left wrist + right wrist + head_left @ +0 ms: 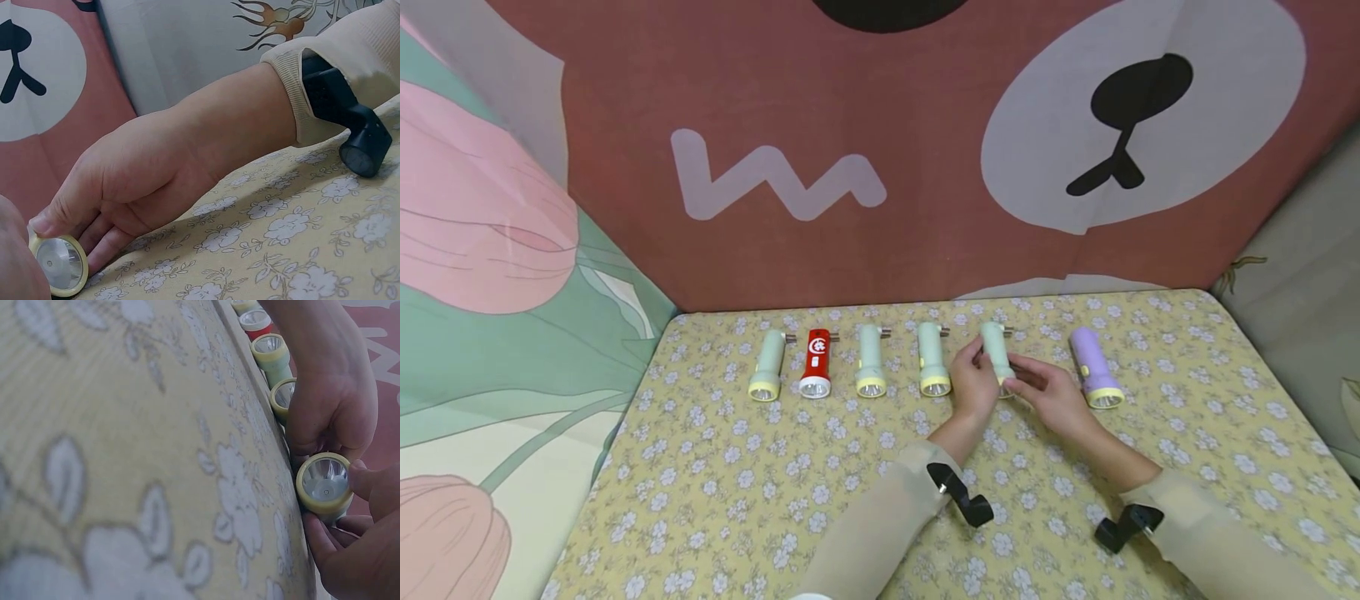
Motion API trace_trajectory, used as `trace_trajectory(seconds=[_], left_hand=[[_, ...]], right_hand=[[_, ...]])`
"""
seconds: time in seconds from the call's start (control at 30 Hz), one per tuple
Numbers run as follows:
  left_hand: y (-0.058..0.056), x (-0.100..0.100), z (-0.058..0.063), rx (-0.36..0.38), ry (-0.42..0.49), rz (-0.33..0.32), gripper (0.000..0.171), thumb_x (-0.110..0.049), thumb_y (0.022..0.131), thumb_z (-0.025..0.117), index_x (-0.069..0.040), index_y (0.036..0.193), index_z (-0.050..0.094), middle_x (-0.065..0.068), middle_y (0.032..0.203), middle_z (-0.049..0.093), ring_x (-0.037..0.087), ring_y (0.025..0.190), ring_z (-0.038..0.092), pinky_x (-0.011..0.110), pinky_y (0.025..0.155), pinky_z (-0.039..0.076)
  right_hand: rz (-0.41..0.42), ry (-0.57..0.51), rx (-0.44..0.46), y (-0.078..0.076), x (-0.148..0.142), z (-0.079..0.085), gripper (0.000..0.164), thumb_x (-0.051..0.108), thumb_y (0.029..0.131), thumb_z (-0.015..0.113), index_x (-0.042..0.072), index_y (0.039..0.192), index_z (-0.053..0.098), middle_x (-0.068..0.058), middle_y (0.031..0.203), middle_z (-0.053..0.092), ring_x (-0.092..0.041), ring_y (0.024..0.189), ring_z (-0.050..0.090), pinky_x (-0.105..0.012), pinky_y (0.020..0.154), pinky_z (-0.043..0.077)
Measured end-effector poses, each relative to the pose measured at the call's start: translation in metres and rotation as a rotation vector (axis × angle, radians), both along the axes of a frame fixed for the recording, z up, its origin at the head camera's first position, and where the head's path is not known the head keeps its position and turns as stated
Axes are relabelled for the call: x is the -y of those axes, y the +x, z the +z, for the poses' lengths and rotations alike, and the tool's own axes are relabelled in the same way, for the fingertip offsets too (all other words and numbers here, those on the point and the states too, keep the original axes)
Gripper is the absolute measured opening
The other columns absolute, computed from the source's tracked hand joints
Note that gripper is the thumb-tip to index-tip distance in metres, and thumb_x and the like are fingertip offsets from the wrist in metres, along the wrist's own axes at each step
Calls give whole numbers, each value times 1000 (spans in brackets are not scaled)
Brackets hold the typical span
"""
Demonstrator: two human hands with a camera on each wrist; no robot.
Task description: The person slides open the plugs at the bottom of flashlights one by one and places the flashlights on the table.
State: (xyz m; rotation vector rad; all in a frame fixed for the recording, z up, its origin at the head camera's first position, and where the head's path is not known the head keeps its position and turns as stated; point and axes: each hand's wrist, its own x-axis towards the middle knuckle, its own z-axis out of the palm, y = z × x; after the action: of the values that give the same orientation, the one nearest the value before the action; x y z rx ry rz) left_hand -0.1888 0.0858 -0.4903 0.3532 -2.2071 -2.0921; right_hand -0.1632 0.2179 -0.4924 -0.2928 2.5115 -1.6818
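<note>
A mint-green flashlight with a plug's metal prongs at its far end lies on the cloth between my two hands. My left hand grips its body from the left side. From the right, my right hand pinches the lamp end between thumb and fingers. The flashlight's round lens and yellow rim face the near side in the right wrist view. In the left wrist view the lens shows beside the right hand. Part of the body is hidden behind the fingers.
To the left, in a row, lie mint-green flashlights and a red flashlight with a white head. A purple flashlight lies right of my right hand. A bear-printed cloth wall stands behind the floral tablecloth.
</note>
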Motion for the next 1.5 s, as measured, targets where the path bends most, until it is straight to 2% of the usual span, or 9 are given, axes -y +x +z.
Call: trace_trajectory(seconds=[0.53, 0.87, 1.1, 1.5], left_hand=[[-1, -3, -1, 3, 25, 14, 38, 4, 103, 49, 3, 139, 58, 16, 141, 58, 27, 133, 53, 36, 111, 45], [1, -2, -1, 9, 40, 4, 38, 3, 104, 48, 3, 141, 56, 15, 141, 58, 26, 132, 54, 35, 111, 45], [-1, -2, 1, 24, 48, -14, 40, 4, 102, 47, 2, 141, 56, 16, 139, 59, 25, 129, 56, 36, 109, 47], [0, 1, 7, 17, 120, -57, 45, 2, 99, 52, 4, 144, 51, 18, 133, 61, 28, 122, 59, 40, 106, 49]], right_hand=[[-19, 23, 12, -2, 2, -2, 53, 15, 104, 62, -4, 150, 45, -27, 144, 53, -42, 126, 57, -9, 88, 48], [-25, -33, 34, 0, 4, -1, 54, 17, 103, 64, -4, 149, 46, -26, 141, 56, -40, 125, 57, -10, 88, 49], [-31, -7, 29, 0, 3, 2, 54, 21, 103, 64, -3, 149, 47, -26, 141, 56, -40, 125, 57, -10, 88, 48], [-31, 8, 43, 1, 4, 4, 54, 20, 104, 61, -3, 150, 44, -26, 142, 55, -41, 128, 56, -11, 89, 47]])
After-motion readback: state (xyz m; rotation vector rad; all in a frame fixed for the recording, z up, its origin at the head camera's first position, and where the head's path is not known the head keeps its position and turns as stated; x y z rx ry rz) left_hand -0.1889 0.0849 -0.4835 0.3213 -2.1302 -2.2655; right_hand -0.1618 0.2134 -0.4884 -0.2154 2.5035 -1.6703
